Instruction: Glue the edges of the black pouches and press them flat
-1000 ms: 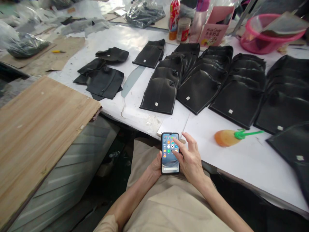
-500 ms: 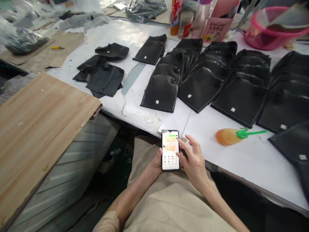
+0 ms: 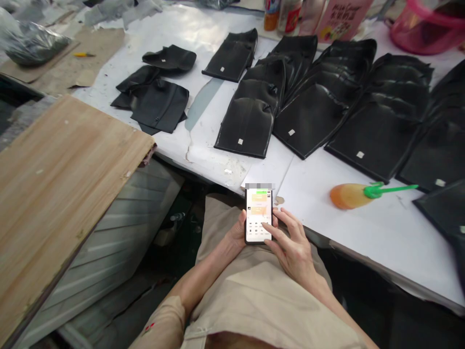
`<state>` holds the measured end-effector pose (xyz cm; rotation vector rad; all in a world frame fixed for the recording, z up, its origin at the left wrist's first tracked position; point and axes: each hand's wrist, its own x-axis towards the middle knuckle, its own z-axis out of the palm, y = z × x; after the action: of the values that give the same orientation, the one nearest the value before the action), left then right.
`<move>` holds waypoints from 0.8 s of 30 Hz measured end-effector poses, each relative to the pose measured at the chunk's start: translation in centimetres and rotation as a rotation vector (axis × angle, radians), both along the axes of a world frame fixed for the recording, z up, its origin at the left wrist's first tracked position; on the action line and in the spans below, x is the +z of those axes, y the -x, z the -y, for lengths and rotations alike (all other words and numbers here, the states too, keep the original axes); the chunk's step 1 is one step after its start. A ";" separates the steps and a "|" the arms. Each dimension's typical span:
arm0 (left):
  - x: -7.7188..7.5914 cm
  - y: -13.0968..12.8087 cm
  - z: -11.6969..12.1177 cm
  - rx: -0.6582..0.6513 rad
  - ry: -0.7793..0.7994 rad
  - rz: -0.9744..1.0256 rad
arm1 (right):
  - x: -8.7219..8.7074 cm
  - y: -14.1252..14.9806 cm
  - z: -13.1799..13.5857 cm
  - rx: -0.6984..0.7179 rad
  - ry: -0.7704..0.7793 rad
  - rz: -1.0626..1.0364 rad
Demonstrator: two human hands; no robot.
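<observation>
A black smartphone [image 3: 258,215] with a lit, pale screen sits upright over my lap, just below the table's front edge. My left hand [image 3: 235,236] grips its left side, thumb along the rim. My right hand [image 3: 290,245] lies against the phone's right side with fingers loosely spread, its thumb tip resting on the lower part of the screen. Several flat black leather pieces [image 3: 250,122] with small white tags lie in overlapping rows on the white table [image 3: 363,232] beyond.
An orange bottle with a green nozzle [image 3: 354,195] lies on its side at the front right. A wooden board [image 3: 54,174] juts out at left. More black pieces [image 3: 156,99] lie at left; bottles, a pink box and a pink basin [image 3: 428,24] stand at the back.
The phone screen switched from a dark icon page to a pale page. My right hand dropped lower against the phone. The view tilted down, so the table shifted up in frame.
</observation>
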<state>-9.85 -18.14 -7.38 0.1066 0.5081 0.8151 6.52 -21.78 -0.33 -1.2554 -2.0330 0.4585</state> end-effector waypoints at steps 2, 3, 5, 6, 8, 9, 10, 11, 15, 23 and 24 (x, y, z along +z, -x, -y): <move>0.3 -0.1 -0.1 -0.023 -0.021 0.002 | -0.1 0.1 0.0 0.017 -0.014 0.005; 0.4 -0.1 -0.2 -0.036 -0.026 0.008 | -0.2 0.1 -0.1 0.022 -0.018 0.008; 0.5 0.0 -0.2 -0.046 -0.013 0.020 | -0.2 0.1 -0.1 0.029 -0.020 0.013; 0.5 0.0 -0.2 -0.044 0.005 0.022 | -0.3 0.1 0.0 0.034 -0.020 0.015; 0.3 0.2 -0.2 -0.043 0.049 0.019 | -0.3 0.2 0.0 0.045 -0.022 0.018; 0.2 0.3 -0.1 -0.047 0.064 0.015 | -0.3 0.2 0.0 0.050 -0.024 0.018; 0.2 0.3 -0.1 -0.051 0.071 0.010 | -0.3 0.2 0.1 0.055 -0.023 0.019; 0.1 0.4 0.0 -0.050 0.071 0.002 | -0.3 0.2 0.1 0.055 -0.021 0.019; 0.0 0.2 0.2 -0.033 0.037 -0.011 | -0.4 0.6 0.0 0.035 -0.024 0.039; 0.4 -0.6 0.0 0.019 0.034 0.017 | -0.3 1.8 -0.8 0.020 -0.052 0.128; 0.4 -0.6 0.0 0.026 0.032 0.013 | -0.3 1.9 -0.8 0.022 -0.046 0.129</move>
<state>-9.22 -18.16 -6.95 0.0649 0.5107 0.8327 4.67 -20.96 -0.61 -1.2646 -2.1549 0.3466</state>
